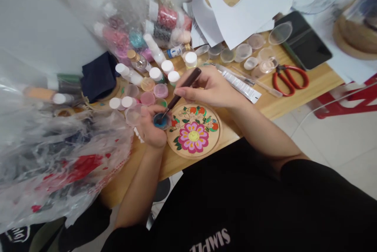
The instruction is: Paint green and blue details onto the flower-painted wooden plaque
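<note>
Between the fingers of my left hand [152,128] is a small clear cup of blue paint [160,121], tipped a little. My right hand [206,86] grips a dark-handled paintbrush [189,82], and its tip dips into the blue paint. Just right of the cup lies a round wooden board [171,145], painted with a pink flower, orange fruits and green leaves. Its upper edge is under my right hand. Small pots of pink paint [147,98] stand close behind the cup.
White-capped bottles [156,74] crowd the back, beside plastic bags [88,157] on the left. Empty clear cups [243,52], a white tube [240,86], red-handled pliers [290,80] and a phone [304,40] lie to the right. White papers [235,12] are farther back.
</note>
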